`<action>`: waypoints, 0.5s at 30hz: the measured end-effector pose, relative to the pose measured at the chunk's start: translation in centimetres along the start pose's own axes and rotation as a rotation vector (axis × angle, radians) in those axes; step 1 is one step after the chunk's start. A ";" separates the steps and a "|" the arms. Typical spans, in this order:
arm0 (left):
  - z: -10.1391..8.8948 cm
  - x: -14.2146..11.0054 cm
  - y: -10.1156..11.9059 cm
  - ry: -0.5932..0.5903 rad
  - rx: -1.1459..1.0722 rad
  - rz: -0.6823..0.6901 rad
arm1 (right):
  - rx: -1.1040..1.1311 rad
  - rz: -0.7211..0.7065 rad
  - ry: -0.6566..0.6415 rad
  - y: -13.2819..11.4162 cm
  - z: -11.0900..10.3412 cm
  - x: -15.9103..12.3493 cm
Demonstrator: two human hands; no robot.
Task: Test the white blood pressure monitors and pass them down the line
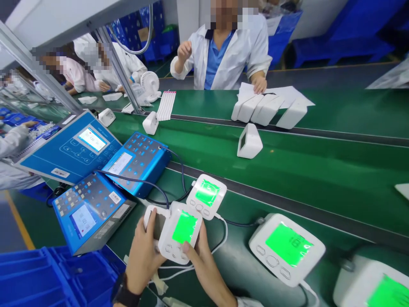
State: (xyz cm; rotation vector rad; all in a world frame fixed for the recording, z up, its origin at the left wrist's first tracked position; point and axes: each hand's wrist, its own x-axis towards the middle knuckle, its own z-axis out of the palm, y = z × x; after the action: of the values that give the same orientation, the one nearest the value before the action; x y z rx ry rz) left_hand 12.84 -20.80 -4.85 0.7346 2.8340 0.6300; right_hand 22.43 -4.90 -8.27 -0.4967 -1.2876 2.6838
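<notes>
My left hand (pixel 142 249), with a dark watch on its wrist, grips a white blood pressure monitor (pixel 159 226) whose grey screen is unlit. Right against it is a second blood pressure monitor (pixel 184 227), its screen lit green. My right hand (pixel 203 249) holds this lit one, thumb on the buttons below the screen. A dark hose runs to its top edge. Just behind lies another lit monitor (pixel 208 192) with a white cable. To the right, a larger-looking lit monitor (pixel 287 249) rests on the green bench, and one more (pixel 377 281) is cut off by the frame.
Blue tester boxes (pixel 89 213) with small displays stand at left, beside a blue crate (pixel 28 277). Beyond a dark rail runs a green conveyor (pixel 319 170) carrying a white monitor (pixel 250 141). Opposite, a co-worker (pixel 223 51) touches papers above several white units (pixel 265 108).
</notes>
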 end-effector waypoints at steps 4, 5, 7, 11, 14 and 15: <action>-6.0 -2.7 -4.1 0.047 -0.019 0.018 | -0.039 0.057 0.019 0.2 0.0 0.0; -8.3 -3.3 -4.8 0.082 -0.010 0.008 | -0.057 0.069 0.018 0.1 0.2 0.0; -12.9 -3.5 -4.5 0.082 0.030 -0.019 | -0.136 0.071 0.028 0.1 0.6 0.1; -18.0 3.9 2.9 0.196 0.131 0.155 | -0.525 0.005 0.054 0.0 1.4 0.2; -13.7 15.1 12.0 0.153 0.108 0.491 | -0.798 -0.094 0.045 0.1 2.0 0.4; -10.9 18.8 15.0 0.080 0.104 0.533 | -0.863 -0.116 0.059 0.1 2.2 0.5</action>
State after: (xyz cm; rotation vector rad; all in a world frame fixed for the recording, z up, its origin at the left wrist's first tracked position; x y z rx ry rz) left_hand 0.29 -3.60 10.80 1.5401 2.7553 0.5859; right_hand 21.17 -6.47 -7.18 -0.5360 -2.3289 1.8833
